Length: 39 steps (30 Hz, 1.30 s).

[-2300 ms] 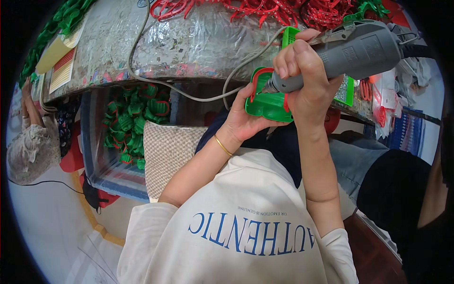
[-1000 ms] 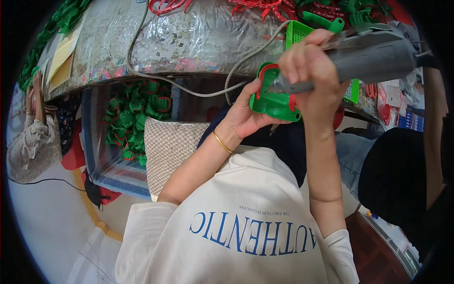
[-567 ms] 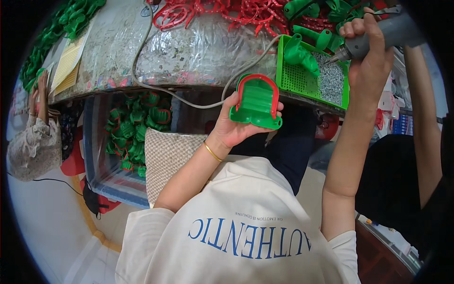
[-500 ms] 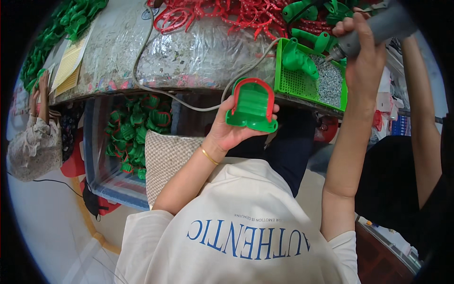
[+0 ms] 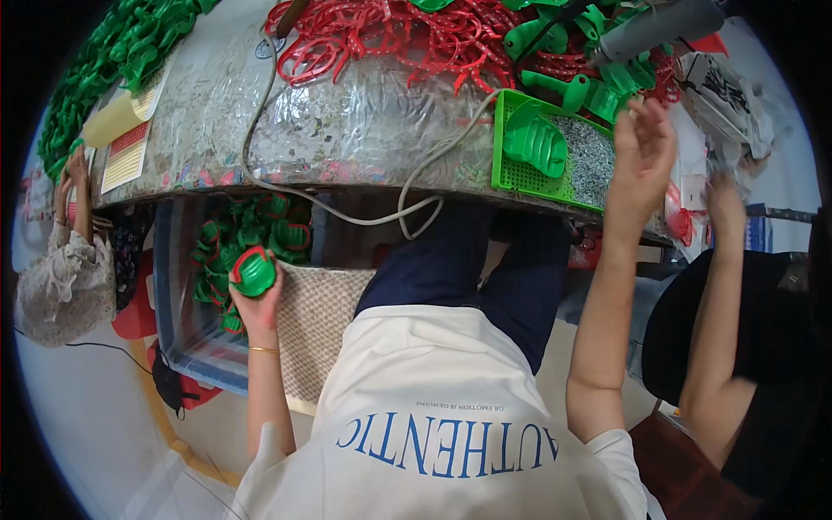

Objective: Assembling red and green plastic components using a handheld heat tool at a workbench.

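My left hand [image 5: 256, 307] is closed on a green plastic part with a red curved rim [image 5: 256, 274], held over a bin [image 5: 192, 342] of similar green and red parts. At the right, my right hand [image 5: 642, 160] is raised with fingers loosely bent and apart, apparently holding nothing. Just above it a grey cylindrical power screwdriver [image 5: 663, 30] hangs tilted, apart from the fingers. Beside that hand, at the table edge, a green basket [image 5: 497, 160] holds small silvery screws [image 5: 591, 156] and a green curved plastic part [image 5: 535, 139].
Red dotted plastic strips [image 5: 390, 43] and loose green parts [image 5: 542, 35] heap on the plastic-covered table [image 5: 347, 130]. A grey cable [image 5: 251, 139] loops over its edge. A checkered cushion [image 5: 321, 321] lies beside the bin. Co-workers' arms show left [image 5: 78, 191] and right [image 5: 724, 225].
My left hand has carried the green and red part leftward from before me to over the bin. My right hand has let go of the power screwdriver and dropped slightly below it.
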Available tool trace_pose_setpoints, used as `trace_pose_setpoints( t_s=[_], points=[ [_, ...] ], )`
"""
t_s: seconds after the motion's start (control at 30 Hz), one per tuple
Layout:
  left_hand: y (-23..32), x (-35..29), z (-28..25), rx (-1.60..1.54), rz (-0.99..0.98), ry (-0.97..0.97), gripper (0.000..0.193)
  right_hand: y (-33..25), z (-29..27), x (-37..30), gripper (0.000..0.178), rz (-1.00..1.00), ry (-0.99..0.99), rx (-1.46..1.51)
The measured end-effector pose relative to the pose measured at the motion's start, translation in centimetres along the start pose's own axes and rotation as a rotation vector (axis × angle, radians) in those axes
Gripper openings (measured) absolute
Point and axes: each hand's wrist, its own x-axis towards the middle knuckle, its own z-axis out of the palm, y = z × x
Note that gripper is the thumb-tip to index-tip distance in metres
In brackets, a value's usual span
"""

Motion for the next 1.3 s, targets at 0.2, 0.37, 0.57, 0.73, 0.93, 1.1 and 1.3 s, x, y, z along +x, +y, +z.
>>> trace_pose_setpoints(
  t_s=[0.2,0.37,0.57,0.73,0.93,1.1,1.3],
  points=[
    [3.8,4.1,-5.0,0.200,0.239,-0.001,0.052,5.1,0.5,-2.0,0.031,0.107,-0.370,-0.656],
    [3.2,3.7,-3.1,0.178,0.128,0.473,0.043,7.2,0.5,-1.7,0.023,0.133,-0.428,-0.729],
    [-6.5,-2.5,5.8,0.933,0.405,0.043,0.019,4.8,0.0,-1.2,0.012,0.151,-0.335,-0.394],
    [-15.4,-5.5,15.0,0.920,-0.102,-0.618,0.048,-0.5,1.4,-0.4,0.010,0.070,-0.607,-0.105],
    [-22.0,-6.6,17.3,0.539,-0.896,-0.657,0.069,-3.2,4.7,-3.6,0.013,-0.069,-1.108,0.001],
    [-22.8,-6.3,14.7,0.019,-1.103,-0.462,0.077,-2.2,6.2,-2.7,0.015,0.096,-1.084,0.063],
    [-21.3,-5.2,13.8,-0.011,-1.019,-0.532,0.066,4.6,11.4,1.8,0.022,0.079,-0.540,-0.393]
  ],
)
